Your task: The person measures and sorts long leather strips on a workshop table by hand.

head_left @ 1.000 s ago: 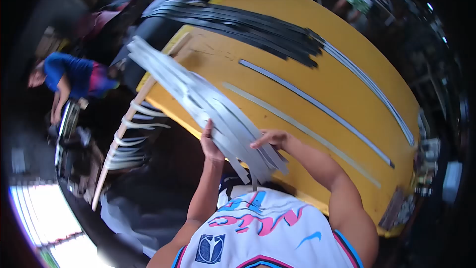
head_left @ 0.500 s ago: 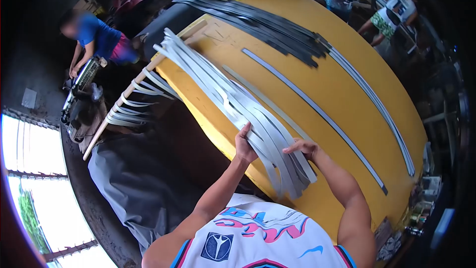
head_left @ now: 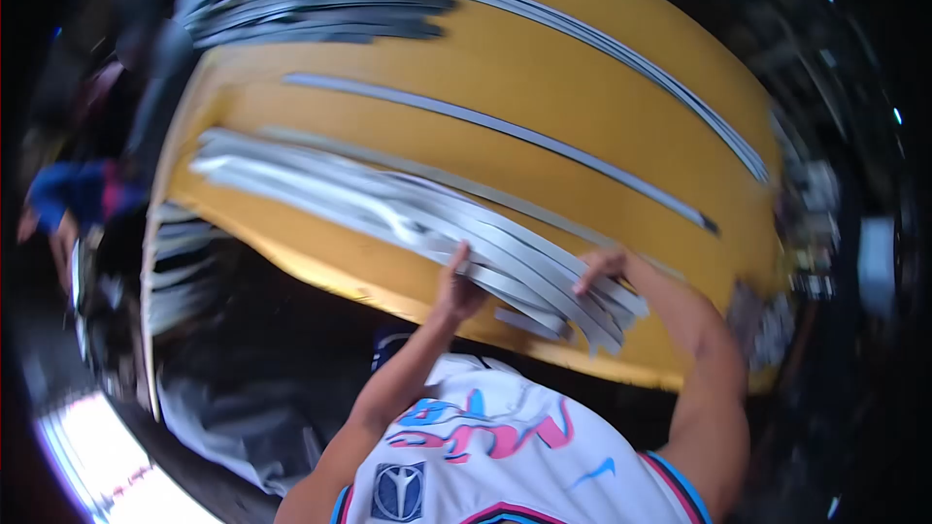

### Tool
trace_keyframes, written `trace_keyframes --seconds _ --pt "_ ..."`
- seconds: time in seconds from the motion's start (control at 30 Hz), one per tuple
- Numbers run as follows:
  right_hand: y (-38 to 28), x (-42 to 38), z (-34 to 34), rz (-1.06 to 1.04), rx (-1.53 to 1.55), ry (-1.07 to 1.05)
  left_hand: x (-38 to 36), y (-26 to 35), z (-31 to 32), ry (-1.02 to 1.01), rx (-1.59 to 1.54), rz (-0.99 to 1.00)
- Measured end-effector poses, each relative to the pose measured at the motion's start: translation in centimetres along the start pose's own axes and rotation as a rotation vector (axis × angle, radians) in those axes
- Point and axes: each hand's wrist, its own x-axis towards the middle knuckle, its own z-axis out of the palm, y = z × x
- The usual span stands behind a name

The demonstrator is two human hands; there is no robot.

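A thick bundle of long pale grey flat strips (head_left: 330,188) lies along the near side of the yellow tabletop, its right-hand ends slightly fanned. My left hand (head_left: 460,289) is closed around the near edge of this bundle, thumb on top and the other fingers hidden underneath. Farther right, my right hand (head_left: 606,268) grips the far edge of the strips close to their ends, with its fingers bent. Just beyond the bundle lies a thin greyish strip (head_left: 485,191), and past it a single lilac-grey strip (head_left: 505,126).
The yellow table (head_left: 388,63) bears dark grey strips (head_left: 330,8) at its far left and a narrow strip bundle (head_left: 621,50) along the far side. More strips (head_left: 182,262) hang from a wooden pole (head_left: 149,320) at left. A person in blue (head_left: 70,196) is beyond, blurred.
My view has turned, so the table and strips now lie more level across it. The bundle's right-hand ends have shifted under my hands, and both hands remain on it.
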Motion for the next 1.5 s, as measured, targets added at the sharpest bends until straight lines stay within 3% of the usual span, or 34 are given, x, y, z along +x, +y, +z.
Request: trace_keyframes --seconds 0.1,0.2,0.37,0.43,0.47,0.57,0.7,0.77,0.9,0.93,1.0,1.03,1.07,1.1,1.13,1.17,1.2,1.23,1.27,1.3,1.33,1.37,1.43,1.5 --pt "4.6 -3.7 0.1 0.073 0.139 -0.068 0.4 -4.7 0.3 -0.022 -0.014 -0.174" --pt "3.9 -5.1 0.0 0.187 0.182 -0.137 -0.1 -4.2 -0.5 0.039 -0.082 -0.208" --pt "10.9 -10.3 -0.8 0.162 0.269 -0.112 0.3 -7.6 2.3 0.078 -0.178 -0.317" --pt "11.5 -13.1 -0.9 0.214 0.234 -0.034 -1.9 -12.8 4.2 0.028 0.019 -0.349" --pt "9.0 -14.0 0.5 0.245 0.303 -0.063 -1.5 -16.7 -2.1 -0.161 0.061 -0.538" --pt "9.2 -13.4 -0.7 0.402 0.213 0.119 -1.8 -23.9 1.3 -0.306 0.045 -0.732" --pt "13.5 -12.3 -3.4 0.36 0.242 0.159 0.8 -28.4 3.9 -0.098 0.054 -0.705" --pt "12.8 -12.8 -3.8 0.399 0.322 0.056 2.1 -29.9 3.2 -0.133 0.038 -0.767" --pt "14.5 -14.7 -4.9 0.518 0.159 0.203 3.3 -32.8 4.1 -0.107 0.086 -0.766" --pt "13.2 -15.1 -4.3 0.524 0.14 0.19 3.6 -33.7 2.9 -0.22 0.208 -0.908" --pt "11.1 -16.3 -3.1 0.791 -0.44 0.267 2.2 -34.3 1.4 -0.367 0.517 -1.134" --pt "13.0 -16.6 -2.9 0.786 -0.446 0.25 0.4 -32.5 1.5 -0.46 0.638 -1.226" --pt "15.1 -17.1 -3.9 0.95 -0.626 0.444 -1.5 -30.2 1.4 -0.562 0.961 -1.247" --pt "16.2 -17.0 -4.4 1.102 -0.808 0.651 -3.0 -25.6 2.4 -0.761 1.147 -1.085" --pt "15.6 -15.8 -2.3 0.966 -0.86 0.916 -2.7 -22.4 1.8 -1.147 1.226 -0.782" --pt "14.1 -14.1 0.4 0.802 -0.899 1.189 -3.9 -17.4 1.2 -0.997 1.203 -0.475" --pt "16.2 -10.8 2.3 0.404 -1.079 1.474 -3.9 -10.8 2.7 -0.922 1.393 -0.28" --pt "12.2 -7.9 5.4 0.01 -0.917 1.527 -3.9 -5.4 1.9 -0.579 1.67 -0.057" --pt "10.5 -4.1 8.2 -0.317 -0.953 1.581 -4.2 -0.5 0.2 -0.167 1.709 0.194" --pt "8.3 -1.5 11.2 -0.351 -1.008 1.552 -2.7 5.2 -6.2 -0.004 1.813 0.827" --pt "7.6 1.0 12.4 -0.407 -1.014 1.547 -2.0 11.5 -7.2 0.31 2.014 1.261" --pt "7.3 2.8 13.1 -0.333 -1.068 1.577 -3.0 16.2 -5.4 0.775 2.106 1.27" --pt "7.5 4.8 12.6 -0.288 -1.073 1.647 -2.6 23.4 -6.8 1.236 2.064 1.026" --pt "10.0 6.1 10.4 -0.306 -1.232 1.701 -1.6 26.2 -6.2 1.273 2.095 0.751"
